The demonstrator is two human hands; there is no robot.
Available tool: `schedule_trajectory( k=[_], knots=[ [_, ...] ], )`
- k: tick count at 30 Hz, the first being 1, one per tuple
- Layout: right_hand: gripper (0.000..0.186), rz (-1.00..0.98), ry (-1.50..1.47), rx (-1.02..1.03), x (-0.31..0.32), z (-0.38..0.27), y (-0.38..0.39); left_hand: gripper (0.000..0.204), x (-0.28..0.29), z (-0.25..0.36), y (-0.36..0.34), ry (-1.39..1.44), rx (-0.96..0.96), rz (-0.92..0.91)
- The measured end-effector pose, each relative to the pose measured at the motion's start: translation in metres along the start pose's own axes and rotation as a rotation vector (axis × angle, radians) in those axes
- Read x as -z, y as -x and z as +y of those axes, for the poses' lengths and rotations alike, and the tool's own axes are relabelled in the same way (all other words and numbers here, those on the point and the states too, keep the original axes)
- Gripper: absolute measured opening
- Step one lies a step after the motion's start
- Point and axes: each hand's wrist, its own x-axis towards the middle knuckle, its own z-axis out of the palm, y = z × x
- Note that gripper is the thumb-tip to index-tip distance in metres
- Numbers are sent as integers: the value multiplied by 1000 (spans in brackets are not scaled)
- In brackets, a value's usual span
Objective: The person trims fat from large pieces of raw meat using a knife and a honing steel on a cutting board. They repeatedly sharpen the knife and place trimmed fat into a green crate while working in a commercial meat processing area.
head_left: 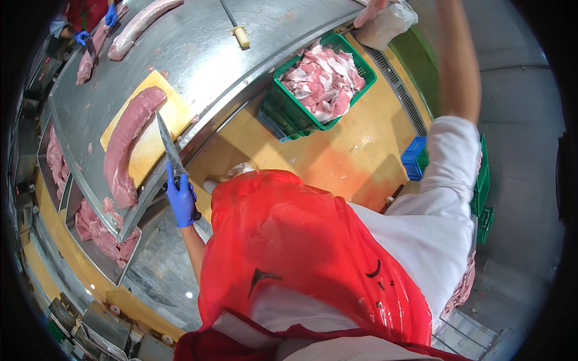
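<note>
My left hand [180, 197], in a blue glove, is closed round the dark handle of a knife [168, 141], with a finger lying along the blade. The blade points away over the near edge of the yellow cutting board [174, 99], its tip close to a long pork loin [129, 144]. The loin lies curved across the board, one end overhanging onto the steel table. My right arm [459, 78], white sleeve pushed to the elbow, stretches up past the top edge; the right hand is out of the picture.
A green crate [368, 71] heaped with meat trimmings stands beside the steel table [198, 36]. On the table lie a sharpening steel [241, 37] and another loin [141, 30]. A co-worker's blue-gloved hands [82, 38] work at the far left. Metal trays hold meat [96, 231] below.
</note>
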Motion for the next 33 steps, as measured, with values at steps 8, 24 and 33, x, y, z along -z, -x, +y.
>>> schedule_trajectory(
  k=[8, 24, 33],
  knots=[
    [89, -1019, 755, -974, -159, 92, 526, 62, 3, -19, 13, 47, 75, 30],
    [92, -1147, -9, 36, -606, -173, 425, 32, 105, -34, 30, -286, -21, 617],
    [127, -1503, 272, 357, -776, -190, 372, 33, 108, -17, -74, -453, -85, 609]
  ],
)
